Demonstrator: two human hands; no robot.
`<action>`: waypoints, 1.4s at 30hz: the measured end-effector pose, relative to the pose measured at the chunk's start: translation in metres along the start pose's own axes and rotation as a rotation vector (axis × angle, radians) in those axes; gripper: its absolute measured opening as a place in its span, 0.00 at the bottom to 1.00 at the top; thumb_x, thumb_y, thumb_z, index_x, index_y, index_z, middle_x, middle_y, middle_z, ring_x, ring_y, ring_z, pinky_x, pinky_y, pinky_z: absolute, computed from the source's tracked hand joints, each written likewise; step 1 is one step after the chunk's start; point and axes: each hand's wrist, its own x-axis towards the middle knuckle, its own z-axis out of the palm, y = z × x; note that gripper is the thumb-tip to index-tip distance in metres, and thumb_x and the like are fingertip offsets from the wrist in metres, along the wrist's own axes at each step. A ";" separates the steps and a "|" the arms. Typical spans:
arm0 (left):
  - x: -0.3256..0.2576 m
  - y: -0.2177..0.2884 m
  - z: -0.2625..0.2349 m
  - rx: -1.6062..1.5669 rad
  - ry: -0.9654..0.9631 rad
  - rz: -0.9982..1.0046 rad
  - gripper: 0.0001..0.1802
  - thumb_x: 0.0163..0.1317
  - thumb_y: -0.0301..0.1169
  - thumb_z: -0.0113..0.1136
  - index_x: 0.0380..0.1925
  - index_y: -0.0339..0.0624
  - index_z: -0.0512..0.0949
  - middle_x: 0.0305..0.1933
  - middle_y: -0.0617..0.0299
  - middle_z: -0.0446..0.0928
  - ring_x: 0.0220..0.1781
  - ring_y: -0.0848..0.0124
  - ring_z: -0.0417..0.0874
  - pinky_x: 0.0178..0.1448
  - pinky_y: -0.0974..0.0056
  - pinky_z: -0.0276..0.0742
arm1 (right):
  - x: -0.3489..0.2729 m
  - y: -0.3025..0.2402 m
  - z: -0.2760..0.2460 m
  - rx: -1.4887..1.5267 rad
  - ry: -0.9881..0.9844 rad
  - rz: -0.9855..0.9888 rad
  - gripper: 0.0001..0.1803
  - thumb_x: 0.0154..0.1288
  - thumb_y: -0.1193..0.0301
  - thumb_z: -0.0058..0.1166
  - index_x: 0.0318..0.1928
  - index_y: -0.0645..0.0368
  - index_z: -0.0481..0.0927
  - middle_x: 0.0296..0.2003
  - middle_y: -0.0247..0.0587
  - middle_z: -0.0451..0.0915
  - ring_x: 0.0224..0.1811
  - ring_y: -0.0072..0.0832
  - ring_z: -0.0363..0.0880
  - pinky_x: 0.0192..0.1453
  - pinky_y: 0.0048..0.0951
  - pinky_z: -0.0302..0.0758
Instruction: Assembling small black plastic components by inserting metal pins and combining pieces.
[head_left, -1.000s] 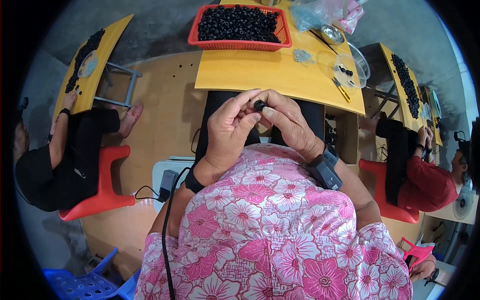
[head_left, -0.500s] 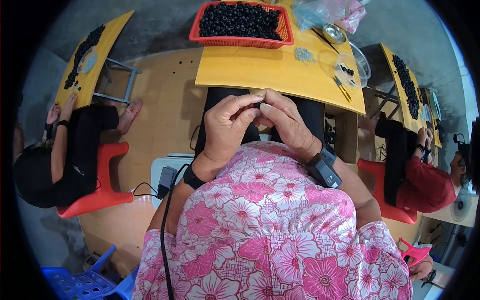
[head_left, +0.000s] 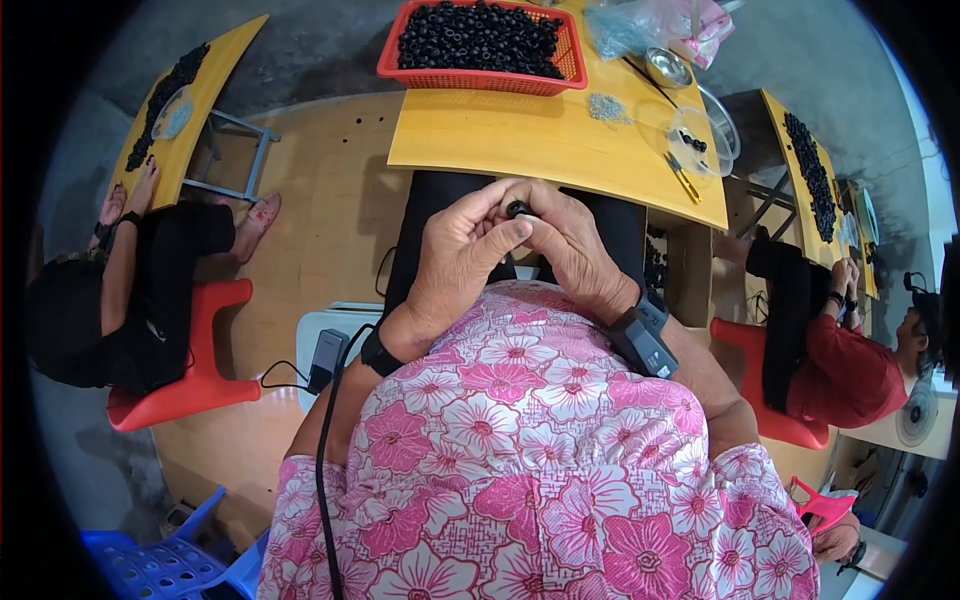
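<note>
In front of my lap, just below the table's near edge, both hands meet around one small round black part (head_left: pixel 518 209) with a shiny, ring-like top. My left hand (head_left: pixel 458 247) pinches it from the left, its thumb tip close below the part. Fingers of my right hand (head_left: pixel 572 245) curl about it from the other side, with the thumb pressed near it. The part's lower side is hidden by the fingers. On the yellow table (head_left: pixel 480 140) ahead, a red plastic basket (head_left: pixel 480 84) holds many similar black parts.
To the basket's right lie a heap of tiny clear pieces (head_left: pixel 608 108), a metal bowl (head_left: pixel 667 69), a clear tub (head_left: pixel 715 150) with a few black parts, and a yellow-handled cutter (head_left: pixel 684 180). Co-workers sit left (head_left: pixel 75 320) and right (head_left: pixel 850 360) at their own tables.
My fingers have shifted around the black part, whose round top now faces up and shows more plainly. Both thumbs have come closer together.
</note>
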 end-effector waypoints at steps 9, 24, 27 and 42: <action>0.001 -0.001 0.003 0.133 0.095 0.153 0.21 0.60 0.24 0.61 0.54 0.36 0.74 0.34 0.69 0.71 0.34 0.82 0.71 0.36 0.76 0.72 | 0.001 -0.005 -0.001 0.357 -0.002 0.144 0.13 0.69 0.67 0.42 0.44 0.62 0.73 0.35 0.35 0.74 0.35 0.23 0.73 0.42 0.23 0.71; 0.004 -0.004 -0.001 0.123 0.141 0.239 0.08 0.56 0.14 0.57 0.37 0.30 0.78 0.33 0.59 0.72 0.32 0.72 0.83 0.29 0.74 0.80 | -0.001 0.013 0.003 1.001 -0.028 0.352 0.14 0.68 0.64 0.46 0.40 0.64 0.75 0.27 0.31 0.71 0.25 0.20 0.66 0.43 0.31 0.73; 0.002 0.004 -0.001 0.248 0.153 0.292 0.08 0.56 0.14 0.57 0.37 0.30 0.77 0.33 0.60 0.71 0.32 0.72 0.83 0.29 0.74 0.80 | -0.001 0.011 0.002 1.002 -0.023 0.362 0.14 0.69 0.64 0.46 0.39 0.64 0.75 0.26 0.32 0.72 0.24 0.21 0.66 0.43 0.31 0.73; 0.002 -0.014 -0.010 0.382 0.172 0.361 0.10 0.53 0.17 0.62 0.37 0.35 0.81 0.32 0.60 0.73 0.30 0.74 0.79 0.33 0.74 0.79 | -0.001 0.012 0.000 0.926 -0.023 0.423 0.12 0.68 0.66 0.48 0.41 0.63 0.74 0.27 0.31 0.72 0.26 0.20 0.67 0.40 0.26 0.71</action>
